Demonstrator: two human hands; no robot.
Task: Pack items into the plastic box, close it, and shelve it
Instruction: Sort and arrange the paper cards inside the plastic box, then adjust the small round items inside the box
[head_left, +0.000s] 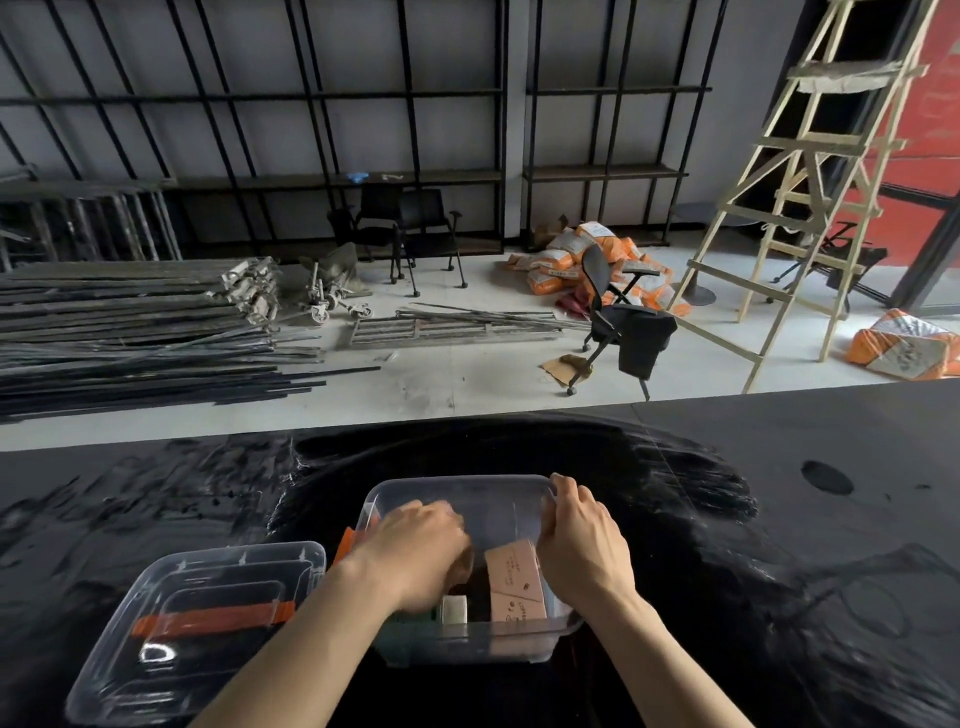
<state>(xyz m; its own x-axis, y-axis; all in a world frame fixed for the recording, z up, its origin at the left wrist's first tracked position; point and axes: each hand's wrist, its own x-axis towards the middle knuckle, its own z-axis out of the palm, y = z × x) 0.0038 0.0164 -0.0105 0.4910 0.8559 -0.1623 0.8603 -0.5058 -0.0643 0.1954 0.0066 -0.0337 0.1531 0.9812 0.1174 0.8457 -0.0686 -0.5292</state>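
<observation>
Clear plastic box (457, 491) lidless; right hand (582, 540) grip clamps rim, left hand (415, 551) grip inside, unclear.

Building site: ladder (810, 171), cement sacks (571, 260)

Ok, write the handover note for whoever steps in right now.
Left hand: down inside the plastic box, over the packed items; whether it holds anything cannot be told.
Right hand: grip on the box's right rim.
In the box: a tan carton and a small white container.
The lid lies on the black table, left of the box.
Left: finish packing, close, shelve.
</observation>
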